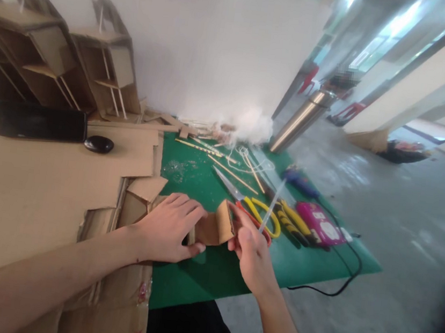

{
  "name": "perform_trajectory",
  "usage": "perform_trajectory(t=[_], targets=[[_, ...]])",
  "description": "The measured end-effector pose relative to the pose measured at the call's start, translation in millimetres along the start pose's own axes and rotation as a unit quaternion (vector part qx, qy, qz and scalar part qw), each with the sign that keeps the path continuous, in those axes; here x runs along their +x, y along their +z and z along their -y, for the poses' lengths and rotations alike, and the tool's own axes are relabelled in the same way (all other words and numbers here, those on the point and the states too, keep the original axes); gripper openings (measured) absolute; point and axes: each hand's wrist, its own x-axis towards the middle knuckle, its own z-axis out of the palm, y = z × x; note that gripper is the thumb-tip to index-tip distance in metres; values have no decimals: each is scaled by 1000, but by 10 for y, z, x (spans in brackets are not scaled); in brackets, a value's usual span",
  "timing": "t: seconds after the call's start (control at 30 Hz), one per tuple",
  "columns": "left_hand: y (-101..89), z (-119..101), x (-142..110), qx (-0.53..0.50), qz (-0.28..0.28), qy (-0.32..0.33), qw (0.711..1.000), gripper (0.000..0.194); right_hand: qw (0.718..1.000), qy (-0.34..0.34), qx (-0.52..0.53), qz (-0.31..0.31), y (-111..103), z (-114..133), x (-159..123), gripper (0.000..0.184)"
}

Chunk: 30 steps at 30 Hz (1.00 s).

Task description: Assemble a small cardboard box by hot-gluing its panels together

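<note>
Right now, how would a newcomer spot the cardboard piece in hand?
Find the green tabletop, right of the cardboard sheet. Toward the near edge, between the left hand and right hand, is a small cardboard piece. Unlike the sheet, it has a raised end and both hands on it.

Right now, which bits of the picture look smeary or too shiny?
In the head view, the far windows glare white and look smeared; in the head view, pale, blurry shine streaks the grey floor; also in the head view, the left hand and right hand look clearer.
</note>
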Motion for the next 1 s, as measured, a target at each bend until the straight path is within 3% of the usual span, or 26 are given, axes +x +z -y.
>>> perform_trajectory(t=[0.2, 0.3, 0.43, 0.6, 0.77, 0.9, 1.0], targets=[[-83, -2, -14, -186, -48, -48, 980, 34, 995, -59, 45, -60, -105, -56, -93, 59], [-96, 6, -13, -271, -81, -61, 957, 44, 995, -81, 50, -18, -99, -30, -137, 62], [-117, -9, 1, -350, -83, -15, 933, 50, 992, -84, 82, 46, -16, 16, -122, 78], [-150, -34, 14, -333, -55, 41, 941, 27, 987, -68, 127, 76, 39, 87, -58, 78], [-147, -39, 12, -316, -34, 64, 946, 16, 992, -79, 72, 65, 11, 146, -69, 64], [-174, -37, -4, -322, -26, -2, 946, 45, 993, -97, 2, 59, -39, 137, -75, 63], [-181, -8, -18, -397, 11, -37, 917, 79, 992, -104, -45, 48, -86, 102, -83, 66]])
